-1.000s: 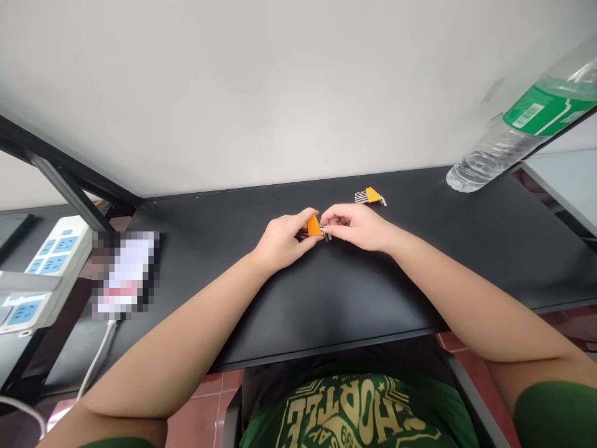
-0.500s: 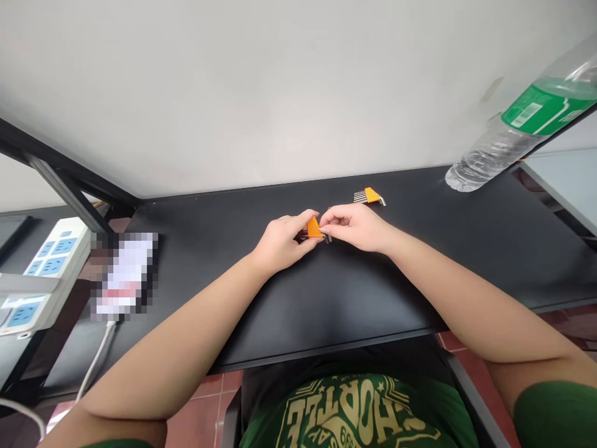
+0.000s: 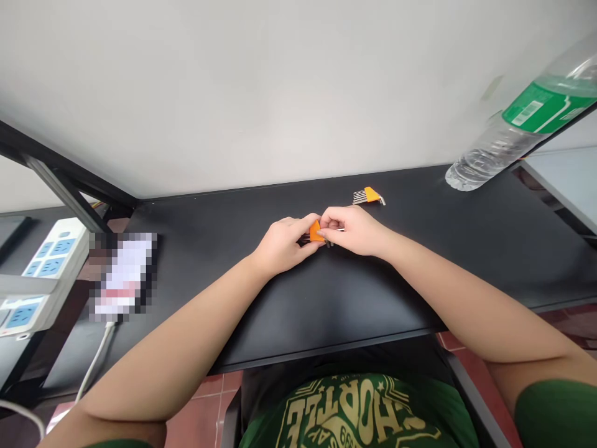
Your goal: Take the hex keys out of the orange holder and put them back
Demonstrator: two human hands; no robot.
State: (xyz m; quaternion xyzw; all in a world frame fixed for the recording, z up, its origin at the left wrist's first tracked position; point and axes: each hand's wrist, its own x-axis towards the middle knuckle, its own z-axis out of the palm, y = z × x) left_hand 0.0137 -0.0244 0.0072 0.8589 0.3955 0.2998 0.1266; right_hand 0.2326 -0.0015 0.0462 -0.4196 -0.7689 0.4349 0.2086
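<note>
My left hand (image 3: 289, 244) is closed around an orange hex key holder (image 3: 316, 231), with thumb and forefinger on its two sides. Metal hex keys (image 3: 329, 243) stick out of it toward the right. Against the holder's right side, my right hand (image 3: 357, 230) is closed in a pinch. A short bright bit of metal shows by its fingers, seemingly a hex key, mostly hidden by them. Farther back, beyond my right hand, a second orange holder (image 3: 372, 194) with several hex keys in it lies on the black table (image 3: 298, 311).
A large water bottle (image 3: 489, 149) with a green label stands at the back right. To the left lie a blurred-out phone-like object (image 3: 125, 267) with a white cable (image 3: 96, 358) and a white power strip (image 3: 51, 267). A pale wall (image 3: 280, 93) rises behind the table.
The holder and my left hand have shifted slightly right and down. My right thumb has moved onto the holder's edge, and a bright bit of metal now shows by my right fingers.
</note>
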